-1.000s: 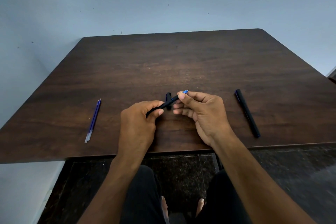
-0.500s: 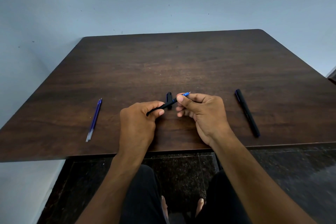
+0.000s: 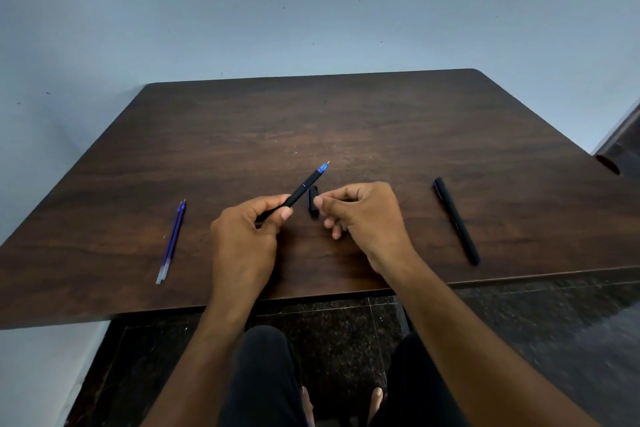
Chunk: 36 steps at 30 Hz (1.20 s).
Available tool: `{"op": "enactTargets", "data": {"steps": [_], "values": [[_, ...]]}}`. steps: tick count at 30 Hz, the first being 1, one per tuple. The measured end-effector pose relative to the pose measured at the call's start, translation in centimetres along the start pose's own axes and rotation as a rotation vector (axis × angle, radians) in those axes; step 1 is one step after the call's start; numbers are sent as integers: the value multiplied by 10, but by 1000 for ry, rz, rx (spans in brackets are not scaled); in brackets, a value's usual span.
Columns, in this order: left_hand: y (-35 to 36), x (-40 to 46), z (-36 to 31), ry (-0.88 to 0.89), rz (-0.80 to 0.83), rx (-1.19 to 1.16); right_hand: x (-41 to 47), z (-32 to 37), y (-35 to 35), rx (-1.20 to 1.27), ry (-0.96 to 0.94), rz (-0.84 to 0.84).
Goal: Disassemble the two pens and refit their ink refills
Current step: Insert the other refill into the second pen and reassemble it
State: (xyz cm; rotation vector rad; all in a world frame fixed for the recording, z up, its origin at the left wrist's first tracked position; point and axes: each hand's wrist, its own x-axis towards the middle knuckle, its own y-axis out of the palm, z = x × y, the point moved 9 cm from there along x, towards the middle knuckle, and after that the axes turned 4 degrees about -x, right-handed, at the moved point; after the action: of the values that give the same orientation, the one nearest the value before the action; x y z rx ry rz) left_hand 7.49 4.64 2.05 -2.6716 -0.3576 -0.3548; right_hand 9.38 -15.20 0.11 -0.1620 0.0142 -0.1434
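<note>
Two pens (image 3: 300,193) (image 3: 455,219), seemingly two refills (image 3: 172,241), one cap (image 3: 313,206).

The tabletop (image 3: 346,121) is dark brown with a streaky wood grain, paler in a worn patch at its middle. Over its near middle, a matte black pen (image 3: 301,191) ends in a translucent blue tip. Just right of that pen lies a black cap (image 3: 313,206). Toward the tabletop's right edge lies a second pen (image 3: 455,220), all black. Near its left edge are two blue refills (image 3: 171,241) with clear, whitish near ends. Behind the tabletop, the wall (image 3: 311,10) is pale blue-grey with small dark specks.
</note>
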Motion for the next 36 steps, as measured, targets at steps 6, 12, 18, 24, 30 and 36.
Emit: {"op": "enactTargets", "data": {"steps": [6,12,18,24,30,36], "values": [[3,3,9,-42,22,-62,18,25,4,-485,-41,-114],[2,5,8,-38,12,-18,24,24,23,-793,43,-9],[3,5,6,-37,15,-20,22,24,17,-758,48,4],[3,4,5,-45,23,3,20,10,-4,-282,47,-99],[7,4,5,-37,60,0,18,-2,-29,561,135,-174],[13,5,8,-61,124,-63,12,11,-23,584,132,-57]]}}
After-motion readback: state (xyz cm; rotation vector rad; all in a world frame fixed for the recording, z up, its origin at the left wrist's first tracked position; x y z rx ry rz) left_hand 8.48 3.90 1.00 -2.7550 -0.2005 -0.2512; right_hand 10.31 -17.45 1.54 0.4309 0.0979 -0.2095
